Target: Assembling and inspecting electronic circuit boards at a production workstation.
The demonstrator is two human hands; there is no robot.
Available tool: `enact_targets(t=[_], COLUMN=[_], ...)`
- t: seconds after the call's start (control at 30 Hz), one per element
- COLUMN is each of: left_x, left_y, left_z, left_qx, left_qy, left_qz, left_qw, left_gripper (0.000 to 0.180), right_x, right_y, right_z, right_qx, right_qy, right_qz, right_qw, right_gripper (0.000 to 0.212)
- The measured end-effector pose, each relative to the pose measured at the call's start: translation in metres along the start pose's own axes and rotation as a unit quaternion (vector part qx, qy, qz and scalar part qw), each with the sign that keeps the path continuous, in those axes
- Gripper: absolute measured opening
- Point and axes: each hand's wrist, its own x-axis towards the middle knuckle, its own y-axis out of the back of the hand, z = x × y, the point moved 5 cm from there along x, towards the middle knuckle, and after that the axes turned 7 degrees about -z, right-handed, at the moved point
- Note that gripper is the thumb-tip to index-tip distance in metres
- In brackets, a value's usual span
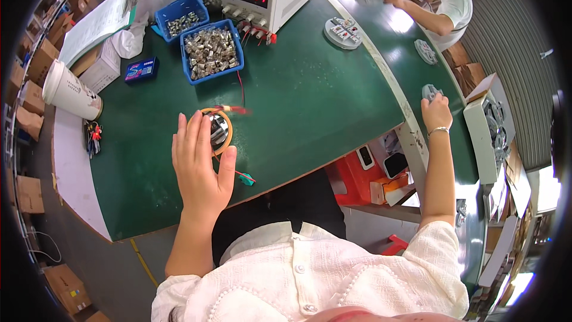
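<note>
My left hand [199,158] lies with its fingers stretched out over the left side of a round fixture with an orange rim and a shiny, dark middle [221,130]. A red-and-white wire connector [232,110] lies at the fixture's far edge, and a small green clip [246,179] on a wire is near my thumb. Far to the right, my right hand [437,113] is closed on a grey round plastic part [430,90] at the right-hand worktop. The part's near side is hidden by my fingers. Another grey round part with small components [344,33] rests on the green table [298,107].
Blue bins [213,52] of small metal pieces stand before a power supply [268,0]. A paper cup [71,90], clipboard [98,24] and small blue box [142,70] are left. A co-worker [450,15] handles a grey part across the pale divider [381,53]. A carton [491,125] holds grey parts.
</note>
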Motion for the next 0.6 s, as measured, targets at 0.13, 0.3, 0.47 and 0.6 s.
enact_targets(t=[0.13, 0.3, 0.47, 0.6], left_x=[0.001, 0.004, 0.005, -0.004], left_y=[0.001, 0.001, -0.004, -0.006], left_z=[0.0, -0.003, -0.003, -0.013], left_qx=[-0.034, -0.009, -0.017, -0.101], left_qy=[-0.009, 0.005, 0.021, 0.014], left_qz=[0.017, -0.003, -0.027, 0.018], left_qw=[0.999, 1.0, 0.999, 0.995], left_gripper=[0.055, 0.066, 0.068, 0.07], right_x=[-0.013, -0.046, -0.007, 0.042], right_y=[0.016, 0.049, 0.039, 0.027], right_z=[-0.042, -0.162, -0.225, -0.261], right_qx=[0.084, 0.206, 0.232, 0.223], right_qy=[0.122, 0.263, 0.282, 0.235], right_qz=[0.05, 0.011, 0.023, 0.033], right_qw=[0.988, 0.942, 0.931, 0.945], right_gripper=[0.038, 0.033, 0.038, 0.046])
